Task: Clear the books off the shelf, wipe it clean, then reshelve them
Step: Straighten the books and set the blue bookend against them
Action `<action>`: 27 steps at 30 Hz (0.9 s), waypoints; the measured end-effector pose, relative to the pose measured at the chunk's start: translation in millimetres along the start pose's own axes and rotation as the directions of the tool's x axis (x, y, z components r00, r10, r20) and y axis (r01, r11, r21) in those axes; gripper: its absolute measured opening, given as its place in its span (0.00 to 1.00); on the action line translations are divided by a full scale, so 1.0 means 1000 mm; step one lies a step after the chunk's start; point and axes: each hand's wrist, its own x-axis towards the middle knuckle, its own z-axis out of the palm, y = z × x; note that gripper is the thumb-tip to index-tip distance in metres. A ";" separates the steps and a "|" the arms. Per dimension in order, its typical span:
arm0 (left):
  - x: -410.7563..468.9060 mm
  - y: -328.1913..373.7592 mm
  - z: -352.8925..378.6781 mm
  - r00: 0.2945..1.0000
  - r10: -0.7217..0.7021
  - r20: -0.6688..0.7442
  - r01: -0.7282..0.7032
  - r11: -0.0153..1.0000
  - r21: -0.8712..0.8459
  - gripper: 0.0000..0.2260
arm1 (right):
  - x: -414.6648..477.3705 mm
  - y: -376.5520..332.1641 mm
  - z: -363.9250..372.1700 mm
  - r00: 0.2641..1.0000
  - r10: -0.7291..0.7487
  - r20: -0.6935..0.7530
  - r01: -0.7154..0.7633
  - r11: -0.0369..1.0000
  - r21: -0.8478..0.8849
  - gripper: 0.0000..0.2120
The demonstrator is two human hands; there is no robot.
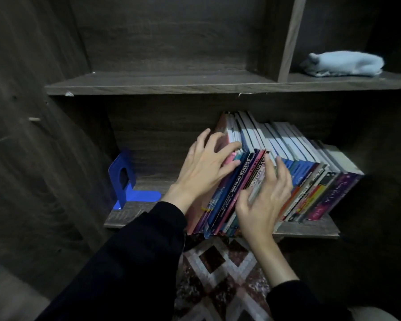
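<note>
The books point(310, 181) stand slanted on the lower shelf point(310, 230). The left hand point(202, 174) lies flat with fingers spread, propping the end cover, while the right hand point(264, 195) curls round a few spines, likely to lift them out (cloth point(343, 63) waits above).

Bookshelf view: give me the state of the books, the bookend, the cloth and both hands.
Row of paperback books: slanted, on the lower shelf.
Blue metal bookend: upright, left of the books, apart from them.
Light blue cloth: bunched, lying on the upper shelf.
Left hand: fingers spread, resting on the leftmost books.
Right hand: fingers curled, gripping spines mid-row.
</note>
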 end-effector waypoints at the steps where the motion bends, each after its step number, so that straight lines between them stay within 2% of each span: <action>1: -0.001 0.000 -0.001 1.000 0.001 -0.018 -0.001 1.000 0.003 0.19 | -0.007 -0.001 0.001 0.999 -0.031 -0.005 0.031 0.999 0.022 0.35; 5: -0.008 -0.003 -0.007 0.997 -0.073 -0.024 0.071 0.993 -0.098 0.17 | -0.033 -0.002 0.009 0.985 -0.126 0.121 0.108 0.984 0.141 0.32; 10: -0.020 -0.023 -0.014 0.987 -0.131 -0.092 0.103 0.960 -0.261 0.13 | -0.047 -0.013 0.028 0.914 -0.109 0.391 0.004 0.966 0.259 0.35; 12: -0.024 -0.030 -0.015 0.980 -0.166 -0.113 0.126 0.947 -0.294 0.13 | -0.048 -0.019 0.038 0.849 -0.063 0.525 -0.078 0.967 0.243 0.41; 15: -0.030 -0.035 -0.016 0.976 -0.195 -0.101 0.158 0.941 -0.299 0.16 | -0.054 -0.024 0.057 0.664 0.106 0.740 -0.222 0.973 0.060 0.50; 16: -0.030 -0.037 -0.014 0.976 -0.196 -0.090 0.166 0.950 -0.265 0.19 | -0.060 -0.024 0.063 0.634 0.143 0.760 -0.206 0.978 -0.012 0.50; 17: -0.031 -0.039 -0.012 0.976 -0.205 -0.075 0.183 0.956 -0.230 0.24 | -0.066 -0.024 0.071 0.640 0.155 0.753 -0.170 0.984 -0.058 0.50; 20: -0.033 -0.045 -0.004 0.965 -0.252 -0.070 0.226 0.940 -0.256 0.33 | -0.082 -0.025 0.091 0.693 0.161 0.703 -0.143 0.986 -0.085 0.53; 24: -0.040 -0.063 -0.006 0.946 -0.268 -0.182 0.188 0.912 -0.364 0.25 | -0.086 -0.035 0.107 0.703 0.146 0.697 -0.162 0.986 -0.043 0.47; 27: -0.054 -0.082 -0.014 0.923 -0.315 -0.221 0.199 0.882 -0.427 0.21 | -0.091 -0.046 0.119 0.665 0.076 0.743 -0.127 0.992 0.013 0.49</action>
